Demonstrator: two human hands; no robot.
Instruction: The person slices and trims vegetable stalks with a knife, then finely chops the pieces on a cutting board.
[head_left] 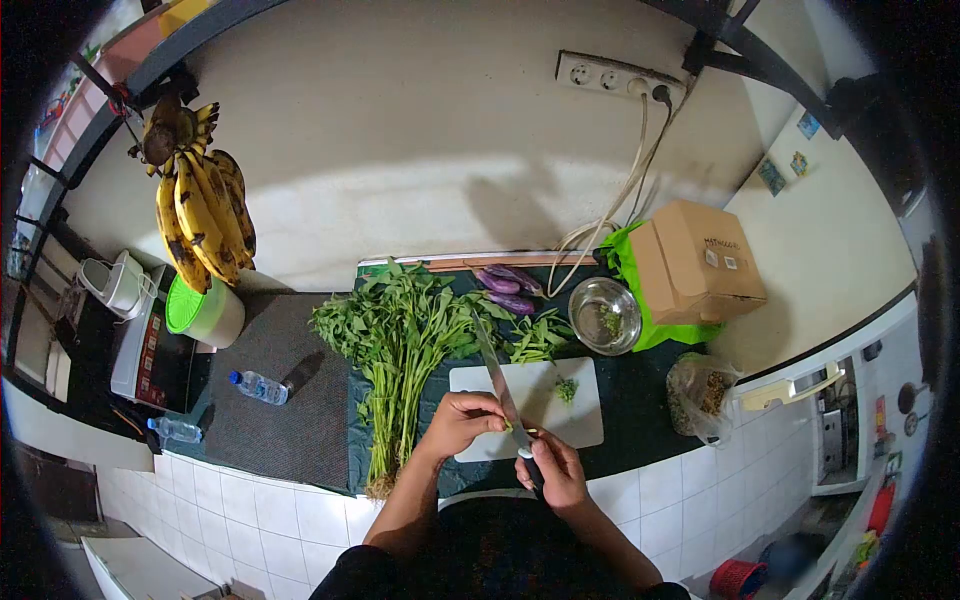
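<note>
My right hand (556, 472) is wrapped around the dark handle of a kitchen knife (497, 377), whose long blade points up and away from me. The fingers of my left hand (466, 424) are pinched beside the blade's lower part on a small green stem piece (508, 426), mostly hidden. Both hands are above a white cutting board (580, 430), on which a little pile of chopped greens (566, 389) lies. Left of the board is a large bunch of leafy greens (395, 350), roots toward me. Loose leaves (538, 338) lie at the board's far edge.
Purple eggplants (508, 284) lie near the wall. A metal bowl (604, 316) with some greens, a cardboard box (698, 264) and a plastic bag (702, 397) stand at right. Bananas (203, 215) hang at left above a green-lidded container (205, 312) and a water bottle (259, 387).
</note>
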